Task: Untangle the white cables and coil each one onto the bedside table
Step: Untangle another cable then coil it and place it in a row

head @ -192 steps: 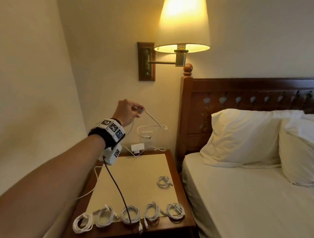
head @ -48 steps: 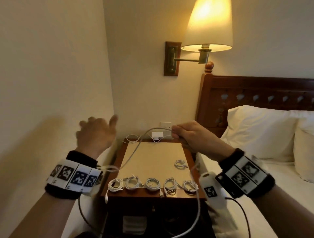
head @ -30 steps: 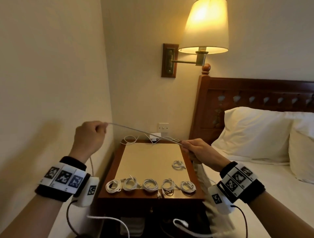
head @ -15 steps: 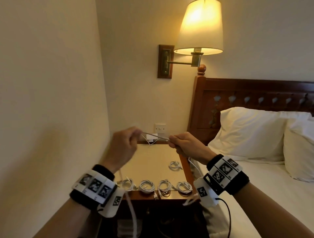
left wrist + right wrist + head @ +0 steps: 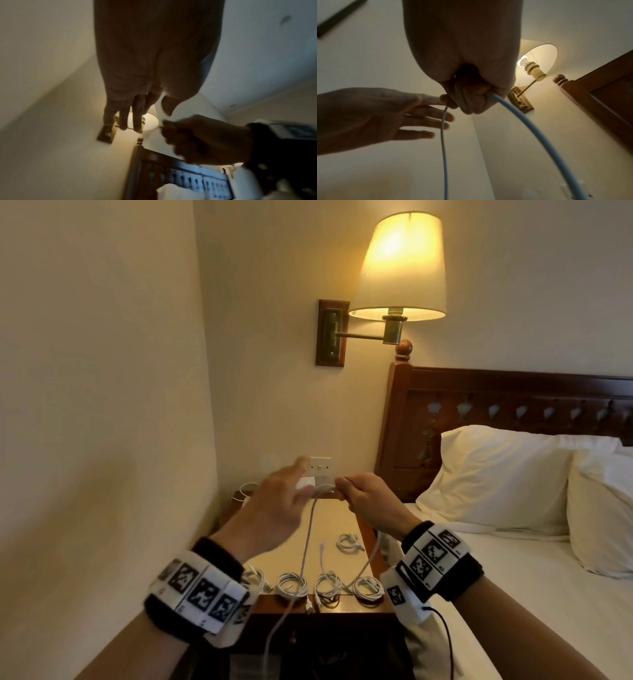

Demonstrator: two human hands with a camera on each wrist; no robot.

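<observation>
White cable (image 5: 306, 546) hangs in two strands from the right hand (image 5: 368, 501), which is held up over the bedside table (image 5: 337, 609); one strand drops past the table's front edge and out of view below, the other curves down by the right wrist. From the right wrist camera, the right hand's fingers (image 5: 471, 102) are curled tight round the cable, closed into a fist on it, with both strands running out beneath them. The left hand (image 5: 274, 517) is just beside it, blurred in the head view. Its fingers (image 5: 426, 119) are straight and spread, and they hold nothing; whether a fingertip touches the cable cannot be told. Both wrists wear black bands with black-and-white square markers.

Below the hands, near the table's front edge, a row of coiled cables (image 5: 330, 585) lies side by side, each wound into a small ring, the leftmost partly hidden behind the left wrist. One more coil (image 5: 349, 542) sits alone farther back, toward the table's right edge. Behind the hands, at the back of the table, a white charger block (image 5: 306, 483) stands against the wall, with a loose loop of cable (image 5: 247, 489) at the back left corner.

A wall switch plate (image 5: 320, 466) is above the charger. To the right are the bed's white pillows (image 5: 507, 481) and dark wooden headboard (image 5: 513, 405). Higher on the wall, a lit lamp (image 5: 399, 268) juts from a brass bracket.
</observation>
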